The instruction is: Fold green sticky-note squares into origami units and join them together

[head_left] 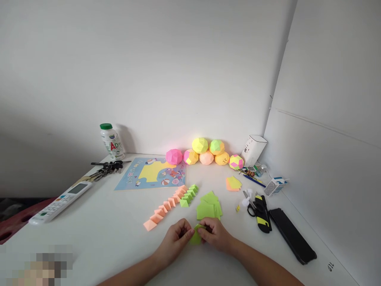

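Observation:
A small piece of green paper (pixel 195 238) is held low over the front of the white table. Its left edge is pinched by my left hand (pixel 176 240), fingers curled. At its upper right, my right hand (pixel 216 235) grips it between thumb and bent fingers. Just beyond my right hand lie several loose green paper sheets (pixel 206 210). Farther left, a row of folded peach paper pieces (pixel 163 209) runs diagonally, beside a shorter row of folded green pieces (pixel 188 196).
Faceted paper balls (pixel 200 145) are piled against the wall. Left are a bottle (pixel 112 143), keys (pixel 108 169), a remote control (pixel 61 202) and a picture board (pixel 131 174). Right are orange and yellow papers (pixel 233 183), scissors (pixel 251 209), a utility knife (pixel 262 216) and a black phone (pixel 293 234).

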Available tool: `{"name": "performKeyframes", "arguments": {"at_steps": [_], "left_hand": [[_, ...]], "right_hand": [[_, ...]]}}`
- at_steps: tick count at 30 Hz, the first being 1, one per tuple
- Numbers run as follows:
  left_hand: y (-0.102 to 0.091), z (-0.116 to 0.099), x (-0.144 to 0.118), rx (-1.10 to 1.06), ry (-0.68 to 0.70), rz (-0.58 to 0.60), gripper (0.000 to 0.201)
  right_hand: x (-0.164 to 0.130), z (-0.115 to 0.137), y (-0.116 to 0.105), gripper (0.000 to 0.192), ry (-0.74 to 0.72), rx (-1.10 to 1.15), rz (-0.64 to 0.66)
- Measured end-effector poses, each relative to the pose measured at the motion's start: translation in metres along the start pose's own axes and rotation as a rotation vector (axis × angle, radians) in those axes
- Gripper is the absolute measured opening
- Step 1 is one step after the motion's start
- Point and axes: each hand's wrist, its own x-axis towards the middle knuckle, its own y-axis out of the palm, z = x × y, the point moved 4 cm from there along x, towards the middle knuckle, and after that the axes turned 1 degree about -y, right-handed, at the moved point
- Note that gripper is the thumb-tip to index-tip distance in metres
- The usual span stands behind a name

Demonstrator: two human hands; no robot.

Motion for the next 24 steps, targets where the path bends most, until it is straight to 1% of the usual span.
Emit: {"name": "performKeyframes", "arguments": {"at_steps": [6,12,18,24], "left_hand": [[-0.0013,0.0040,-0.0015,0.004,-0.011,0.023,0.039],[0.0001,-0.0008,-0.0019,0.005,-0.017,0.040,0.038],[0.0037,0.0012,0.0002,0.030,0.011,0.038,0.034],[0.0037,0.0014,-0.0004,-0.016,-0.001,0.046,0.035]], "right_hand": [[0.0019,0.0005,-0.0001,0.033,0.047,0.084,0.007],[0.0009,-0.0027,-0.0010,0.034,0.070,0.129,-0.004],[-0.0018,0.0001,-0.0019,0.034,0.028,0.065,-0.004],[-0.0016,0.0036,-0.0001,0.032,0.033,0.028,-0.010]]}}
